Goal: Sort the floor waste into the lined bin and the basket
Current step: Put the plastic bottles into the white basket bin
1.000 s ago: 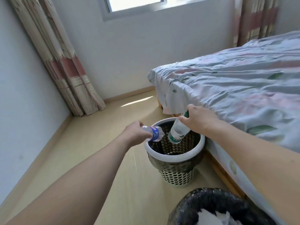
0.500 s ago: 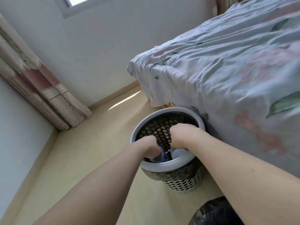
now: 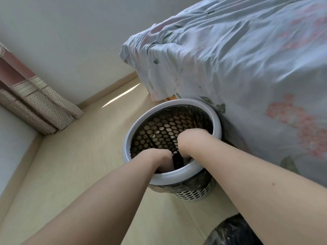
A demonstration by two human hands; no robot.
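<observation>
From the head view, both forearms reach down into the perforated basket, which stands on the floor right against the bed. The left hand is sunk past the near rim, and the right hand sits a little deeper beside it; both show only their backs, with the fingers hidden below the wrists, so I cannot tell whether either grip is clenched on something or released. No waste item can be made out inside, where only the dark mesh wall and a shadowed bottom show. The lined bin peeks in at the lower edge, its black liner glossy and crinkled, well apart from the hands. In my judgement the basket will handle as light, stiff plastic that tips easily if pushed at the top, and it is best taken by its thick smooth rim. A curtain hangs in the far corner.
</observation>
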